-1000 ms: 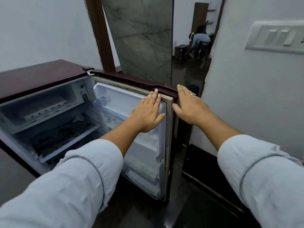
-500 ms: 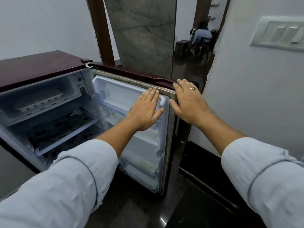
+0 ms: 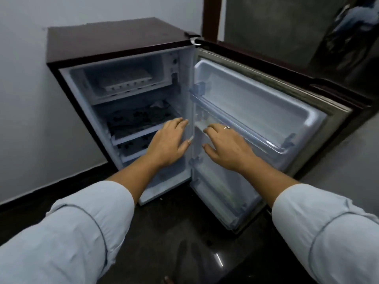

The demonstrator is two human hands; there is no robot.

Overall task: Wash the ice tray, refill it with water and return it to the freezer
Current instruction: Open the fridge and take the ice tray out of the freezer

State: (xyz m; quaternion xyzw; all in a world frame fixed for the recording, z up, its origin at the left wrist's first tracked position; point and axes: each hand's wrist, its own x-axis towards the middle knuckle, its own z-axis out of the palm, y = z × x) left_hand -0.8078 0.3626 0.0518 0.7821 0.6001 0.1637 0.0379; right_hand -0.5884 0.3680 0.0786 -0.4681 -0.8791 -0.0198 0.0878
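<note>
Two bare hands are out in front of the open mini fridge, and neither one holds anything. The left hand hovers before the cabinet's middle shelf, fingers straight and close together, thumb spread off to the right. The right hand hangs just beside it, in front of the inner door near the hinge side, fingers loosely extended and slightly apart, a ring on one of them. Whether either hand touches the fridge, I cannot tell.

Up top, the white ice tray sits inside the freezer compartment, well above both hands. It lies flat, its long axis running left to right across the compartment, one long side facing the opening, and its left end looks a little nearer the front. It is blurred, so what its cells hold cannot be made out.

The door stands wide to the right, with a clear door rack across its liner. Pale blue sleeves cover the upper forearms, above a dark glossy floor.
</note>
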